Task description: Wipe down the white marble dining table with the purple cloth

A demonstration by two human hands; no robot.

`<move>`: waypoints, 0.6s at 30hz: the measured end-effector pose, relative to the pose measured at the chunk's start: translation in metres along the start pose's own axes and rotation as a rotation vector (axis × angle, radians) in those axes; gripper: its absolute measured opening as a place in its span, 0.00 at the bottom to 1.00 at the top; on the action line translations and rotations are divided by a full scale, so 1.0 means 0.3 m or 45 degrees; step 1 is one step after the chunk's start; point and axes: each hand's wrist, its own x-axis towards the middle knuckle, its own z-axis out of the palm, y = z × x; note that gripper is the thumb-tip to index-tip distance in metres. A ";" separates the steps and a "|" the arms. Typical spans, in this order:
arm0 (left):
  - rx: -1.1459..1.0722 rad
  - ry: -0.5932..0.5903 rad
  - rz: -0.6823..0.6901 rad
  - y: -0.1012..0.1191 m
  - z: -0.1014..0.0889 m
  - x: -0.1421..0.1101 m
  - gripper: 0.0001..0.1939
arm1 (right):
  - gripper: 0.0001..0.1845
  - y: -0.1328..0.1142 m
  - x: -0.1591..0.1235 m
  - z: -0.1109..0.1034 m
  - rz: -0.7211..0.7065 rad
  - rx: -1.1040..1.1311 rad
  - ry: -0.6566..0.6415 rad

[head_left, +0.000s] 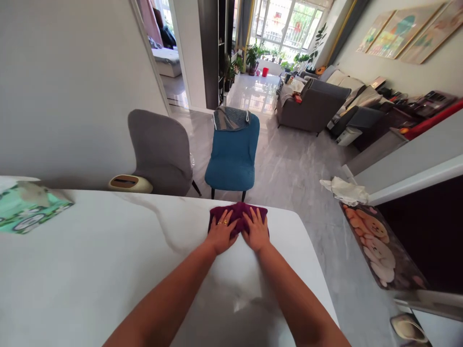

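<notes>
A dark purple cloth [238,209] lies folded or bunched at the far edge of the white marble-patterned table [108,260]. My left hand [221,235], with gold rings on its fingers, rests palm down on the cloth's left part, fingers spread. Beside it, my right hand [257,230] presses flat on the right part, its fingers also spread. Both arms reach straight out over the tabletop. The cloth's underside and the part beneath my palms are hidden.
A green tissue pack [32,205] lies on the table's left. Beyond the far edge stand a grey chair [161,144], holding a cream tissue box [130,183], and a blue chair [233,164] with a striped cloth [231,118] over its back. The table's rounded corner is at right.
</notes>
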 end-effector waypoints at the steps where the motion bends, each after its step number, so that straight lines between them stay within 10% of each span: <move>1: -0.003 -0.004 -0.031 -0.001 -0.002 0.041 0.35 | 0.38 0.016 0.041 -0.007 0.007 0.009 -0.001; 10: 0.055 0.038 -0.174 0.034 -0.011 0.147 0.30 | 0.36 0.059 0.115 -0.049 0.024 0.079 -0.052; 18: 0.020 -0.077 0.167 0.191 0.142 -0.178 0.35 | 0.40 0.098 -0.404 0.019 -0.096 0.076 0.126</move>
